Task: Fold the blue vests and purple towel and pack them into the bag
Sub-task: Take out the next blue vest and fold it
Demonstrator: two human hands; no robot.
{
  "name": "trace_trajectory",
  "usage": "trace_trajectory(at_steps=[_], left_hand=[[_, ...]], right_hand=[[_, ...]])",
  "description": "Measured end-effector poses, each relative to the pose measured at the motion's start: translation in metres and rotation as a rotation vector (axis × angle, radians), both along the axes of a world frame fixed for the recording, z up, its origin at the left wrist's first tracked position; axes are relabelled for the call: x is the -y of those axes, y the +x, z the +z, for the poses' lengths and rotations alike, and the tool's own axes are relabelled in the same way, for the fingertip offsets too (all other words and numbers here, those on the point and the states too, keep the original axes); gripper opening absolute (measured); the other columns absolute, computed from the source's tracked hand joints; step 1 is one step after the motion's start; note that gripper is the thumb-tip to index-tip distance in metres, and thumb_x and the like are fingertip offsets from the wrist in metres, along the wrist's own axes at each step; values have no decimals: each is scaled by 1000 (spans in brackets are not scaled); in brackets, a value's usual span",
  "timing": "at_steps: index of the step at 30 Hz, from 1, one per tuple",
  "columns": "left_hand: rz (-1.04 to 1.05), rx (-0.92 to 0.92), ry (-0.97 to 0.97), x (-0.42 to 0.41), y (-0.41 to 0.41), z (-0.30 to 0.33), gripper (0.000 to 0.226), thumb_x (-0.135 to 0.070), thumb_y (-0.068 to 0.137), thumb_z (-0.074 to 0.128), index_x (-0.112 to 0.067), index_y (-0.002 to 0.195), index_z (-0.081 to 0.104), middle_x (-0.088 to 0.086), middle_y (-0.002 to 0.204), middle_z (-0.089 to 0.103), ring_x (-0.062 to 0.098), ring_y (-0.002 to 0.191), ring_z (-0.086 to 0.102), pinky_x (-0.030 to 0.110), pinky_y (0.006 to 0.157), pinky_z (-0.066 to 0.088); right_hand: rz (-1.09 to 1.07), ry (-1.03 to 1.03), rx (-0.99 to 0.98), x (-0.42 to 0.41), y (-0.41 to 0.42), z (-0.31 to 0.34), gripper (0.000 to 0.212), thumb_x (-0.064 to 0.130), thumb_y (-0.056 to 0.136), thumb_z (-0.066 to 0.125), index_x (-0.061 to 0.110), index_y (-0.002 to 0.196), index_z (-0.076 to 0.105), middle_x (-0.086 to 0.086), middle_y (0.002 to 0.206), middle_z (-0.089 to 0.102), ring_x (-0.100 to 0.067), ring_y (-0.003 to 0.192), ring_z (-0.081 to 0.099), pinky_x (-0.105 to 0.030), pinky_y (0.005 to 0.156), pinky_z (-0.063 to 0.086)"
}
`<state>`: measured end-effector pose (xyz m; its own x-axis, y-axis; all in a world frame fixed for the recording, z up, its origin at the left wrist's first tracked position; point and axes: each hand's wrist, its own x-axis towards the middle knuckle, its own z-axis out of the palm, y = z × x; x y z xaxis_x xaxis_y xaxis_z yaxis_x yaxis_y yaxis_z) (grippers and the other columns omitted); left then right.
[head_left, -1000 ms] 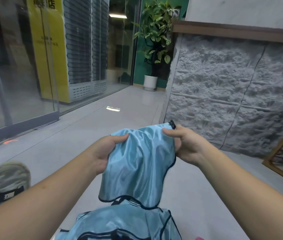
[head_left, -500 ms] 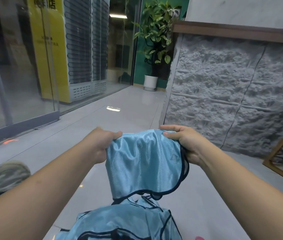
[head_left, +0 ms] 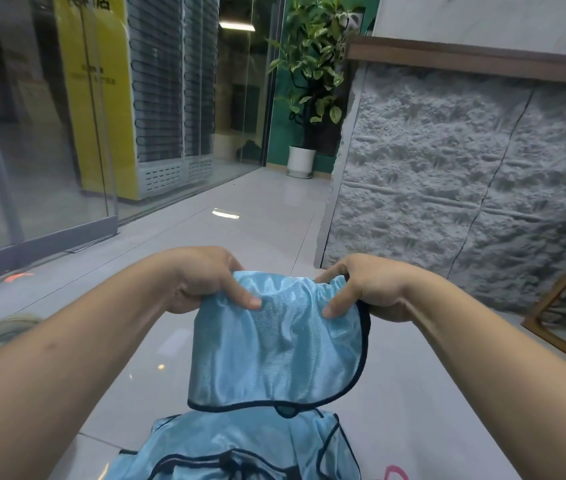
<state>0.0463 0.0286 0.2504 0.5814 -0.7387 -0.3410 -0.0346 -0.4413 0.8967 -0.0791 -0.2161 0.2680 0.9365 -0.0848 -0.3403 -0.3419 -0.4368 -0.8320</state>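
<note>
Both forearms stretched forward from the lower corners, converging toward centre frame, wrists level with each other. Left hand (head_left: 205, 282) at about 10 o'clock of the held blue vest (head_left: 274, 351), knuckles up, fingers curled over the top edge, thumb pressed flat onto the near face of the cloth: gripping the vest's upper left corner. Right hand (head_left: 364, 289) at about 2 o'clock of the same vest, mirrored pose, fingers hooked behind the gathered top hem, thumb pointing down and inward across the fabric: pinching the upper right corner. Vest folded, hanging in the air between the two hands, dark trim running down its right side and along the bottom edge. Directly below, at 6 o'clock, more blue vests (head_left: 240, 448) heaped at the bottom of the frame, just under the hanging hem; contact not clear. Grey tiled floor (head_left: 267, 216) beneath. Potted plant (head_left: 309, 81) at 12 o'clock, rough stone wall (head_left: 465, 188) at 2 o'clock.
</note>
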Motion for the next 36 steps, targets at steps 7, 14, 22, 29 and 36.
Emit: trace_trajectory(at_steps=[7, 14, 22, 29, 36], left_hand=[[72, 333, 213, 7, -1, -13, 14, 3, 76, 82, -7, 83, 76, 12, 80, 76, 29, 76, 72, 34, 69, 59], [183, 246, 12, -6, 11, -19, 31, -8, 68, 91, -5, 96, 80, 15, 99, 79, 28, 95, 74, 34, 90, 56], [291, -63, -372, -15, 2, -53, 28, -12, 98, 66, -4, 125, 67, 12, 115, 77, 28, 105, 75, 42, 90, 59], [281, -174, -326, -26, -40, -92, 25, -15, 105, 59, -4, 127, 63, 15, 118, 76, 31, 107, 75, 44, 89, 60], [278, -334, -234, -51, -95, -168, 25, -10, 105, 58, -8, 129, 64, 14, 120, 76, 32, 109, 74, 48, 97, 57]], right_hand=[[-161, -282, 88, -5, 2, -10, 33, 11, 63, 78, -10, 87, 71, -13, 74, 67, -27, 73, 60, -39, 69, 47], [-261, -124, 195, 6, -4, -20, 11, 2, 80, 72, 4, 71, 66, -7, 71, 64, -19, 66, 58, -29, 65, 44], [-383, 338, 305, -1, -16, -56, 22, -4, 98, 61, 1, 117, 71, -21, 111, 77, -38, 101, 76, -46, 88, 62], [-554, 434, 220, -25, -44, -108, 15, 6, 104, 59, 3, 114, 70, -16, 100, 80, -29, 84, 79, -40, 68, 64], [-620, 429, 120, -42, -104, -187, 25, 9, 100, 68, 7, 125, 66, -20, 114, 76, -34, 97, 77, -50, 84, 64]])
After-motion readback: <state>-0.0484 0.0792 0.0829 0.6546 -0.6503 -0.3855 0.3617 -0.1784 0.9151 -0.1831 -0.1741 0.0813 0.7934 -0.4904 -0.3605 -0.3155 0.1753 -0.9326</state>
